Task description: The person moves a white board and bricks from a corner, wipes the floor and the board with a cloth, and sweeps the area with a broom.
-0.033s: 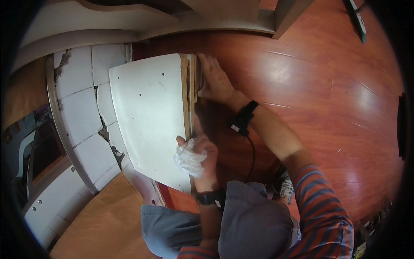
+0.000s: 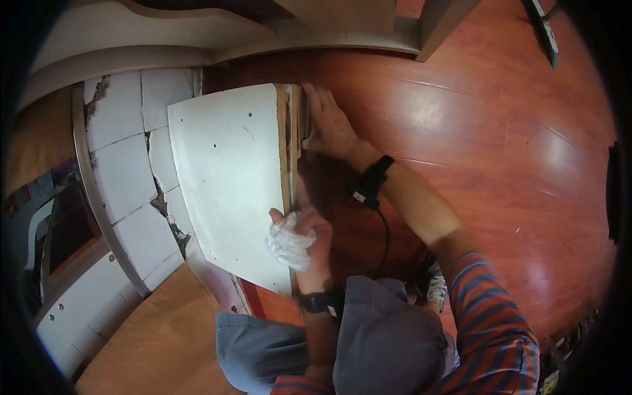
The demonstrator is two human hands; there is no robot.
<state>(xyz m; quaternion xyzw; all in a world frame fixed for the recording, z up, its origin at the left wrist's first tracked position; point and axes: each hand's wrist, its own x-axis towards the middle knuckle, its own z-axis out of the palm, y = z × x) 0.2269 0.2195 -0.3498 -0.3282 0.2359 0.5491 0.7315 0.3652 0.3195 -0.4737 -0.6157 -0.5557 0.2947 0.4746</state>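
A white board (image 2: 224,178) with small dark holes and a rough brown edge (image 2: 283,145) stands in front of me; several thin layers show along its right side. My left hand (image 2: 317,234) grips the near part of that edge, its thumb over the white face. Between thumb and palm is a crumpled wad of white tissue (image 2: 289,245). Farther up, my right hand (image 2: 329,125) lies against the right side of the layers with fingers stretched out. Its fingertips are at the far corner, and the palm side is partly hidden.
Cracked white wall tiles (image 2: 122,171) run along the left, beside a brown panel (image 2: 151,329). Wooden furniture (image 2: 316,39) crosses the far side. Reddish wood flooring (image 2: 474,151) spreads right, with a broom-like tool (image 2: 548,39) in the far corner. A black cable (image 2: 387,243) hangs from my right wristband.
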